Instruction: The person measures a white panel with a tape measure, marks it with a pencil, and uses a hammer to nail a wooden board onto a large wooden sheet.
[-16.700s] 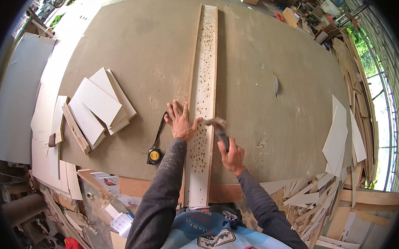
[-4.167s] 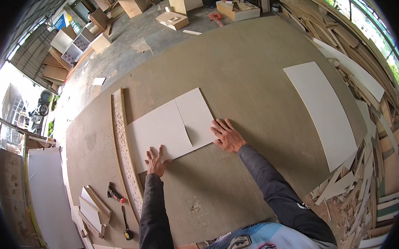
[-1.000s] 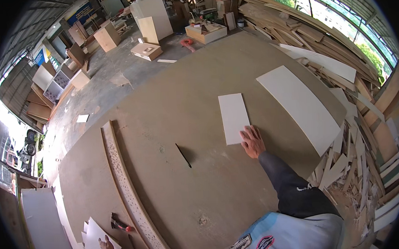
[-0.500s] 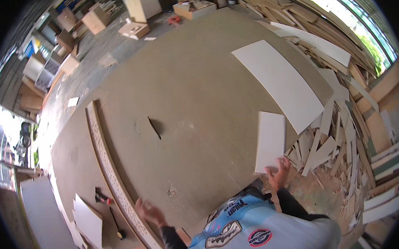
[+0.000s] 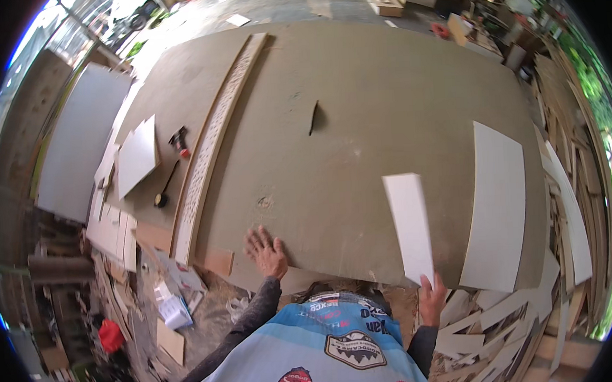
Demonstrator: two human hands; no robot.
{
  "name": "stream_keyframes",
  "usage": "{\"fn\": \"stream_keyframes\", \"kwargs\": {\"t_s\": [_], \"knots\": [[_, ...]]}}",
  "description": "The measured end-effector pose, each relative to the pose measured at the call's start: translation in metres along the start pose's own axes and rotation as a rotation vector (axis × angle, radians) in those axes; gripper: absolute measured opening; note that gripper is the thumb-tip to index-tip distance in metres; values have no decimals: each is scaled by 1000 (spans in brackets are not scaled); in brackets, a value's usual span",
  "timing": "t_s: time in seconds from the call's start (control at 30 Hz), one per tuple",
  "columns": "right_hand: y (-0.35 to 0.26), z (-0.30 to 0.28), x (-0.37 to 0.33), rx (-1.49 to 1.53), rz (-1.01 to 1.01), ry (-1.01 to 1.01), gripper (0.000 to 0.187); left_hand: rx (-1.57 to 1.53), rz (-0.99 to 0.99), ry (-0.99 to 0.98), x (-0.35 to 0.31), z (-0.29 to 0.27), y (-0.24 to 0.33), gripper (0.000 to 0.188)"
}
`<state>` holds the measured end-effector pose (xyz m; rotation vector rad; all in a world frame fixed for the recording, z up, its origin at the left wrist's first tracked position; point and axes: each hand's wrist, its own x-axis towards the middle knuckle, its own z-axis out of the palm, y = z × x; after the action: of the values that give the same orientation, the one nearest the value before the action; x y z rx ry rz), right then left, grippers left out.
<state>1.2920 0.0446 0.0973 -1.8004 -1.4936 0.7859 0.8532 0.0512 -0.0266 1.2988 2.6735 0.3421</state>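
Note:
A narrow white board is gripped at its near end by my right hand, with fingers closed round its edge. The board tilts over the right part of the large brown worktable. Fingers spread, my left hand is at the table's near edge and holds nothing; whether its palm bears on the surface is hard to tell. Right of the held piece, a larger white panel lies flat. Well to the left of my left hand, a long perforated strip runs across the table.
On the left lie a red-and-black hand tool, a tape measure and a white offcut. A thin dark piece sits farther back. White scraps are heaped at the right, beside stacked timber.
The view has swung left. My right hand has tilted the narrow white board up from the table. My left hand has moved away from the perforated strip and its fingers have spread.

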Motion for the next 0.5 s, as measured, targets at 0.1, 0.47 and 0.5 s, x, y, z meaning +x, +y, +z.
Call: {"fn": "stream_keyframes", "kwargs": {"t_s": [0.1, 0.47, 0.5], "knots": [[-41, 48, 68, -79, -410, -254, 26, -3, -309, 154, -64, 14, -89, 73], [-253, 419, 199, -376, -818, -254, 33, -113, -997, -32, -434, 94, -207, 23], [-257, 439, 214, -404, -797, -214, 33, -196, -1113, -77, -441, 99, -192, 23]]}}
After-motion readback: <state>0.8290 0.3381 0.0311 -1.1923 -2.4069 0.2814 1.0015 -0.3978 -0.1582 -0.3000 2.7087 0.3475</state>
